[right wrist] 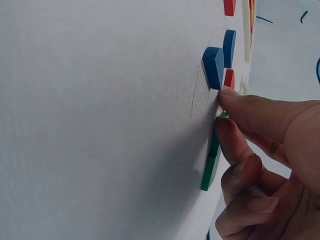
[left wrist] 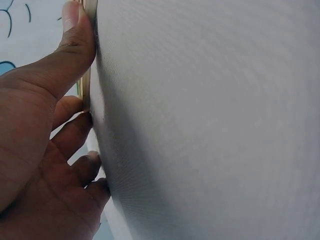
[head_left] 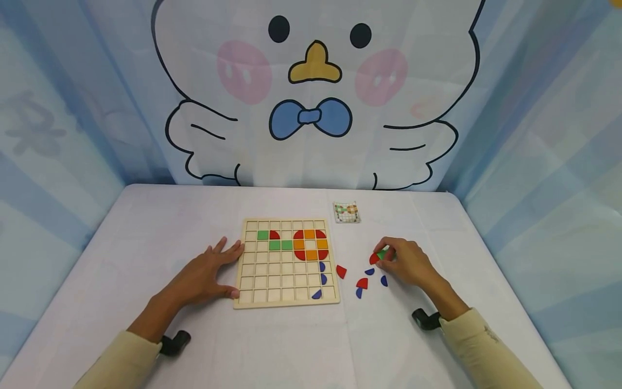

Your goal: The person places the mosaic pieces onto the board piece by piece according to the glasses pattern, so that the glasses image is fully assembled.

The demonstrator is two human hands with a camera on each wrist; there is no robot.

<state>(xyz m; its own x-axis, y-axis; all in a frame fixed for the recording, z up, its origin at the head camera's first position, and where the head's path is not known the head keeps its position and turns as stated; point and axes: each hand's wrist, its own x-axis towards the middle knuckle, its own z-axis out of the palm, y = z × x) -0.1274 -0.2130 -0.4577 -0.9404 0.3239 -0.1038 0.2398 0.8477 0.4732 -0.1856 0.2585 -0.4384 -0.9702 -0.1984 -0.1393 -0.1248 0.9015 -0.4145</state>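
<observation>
A wooden grid board [head_left: 279,282] lies on the table with green, red, orange and blue pieces in some cells. My left hand [head_left: 206,274] touches its left edge, fingers spread toward the top corner and thumb lower down. Right of the board, the thumb and index finger of my right hand [head_left: 407,263] pinch a small green block [right wrist: 223,115] close to the tabletop. Another green block [right wrist: 210,167] lies under the hand in the right wrist view. Beside the fingertips are a red piece [head_left: 373,259] and a blue semicircular piece [head_left: 370,272].
More loose pieces lie between board and right hand, among them a red quarter-round [head_left: 341,272], another red piece [head_left: 362,283] and blue ones [head_left: 384,281]. A small pattern card [head_left: 347,212] sits beyond the board's upper right corner. A printed curtain [head_left: 311,156] hangs behind the table.
</observation>
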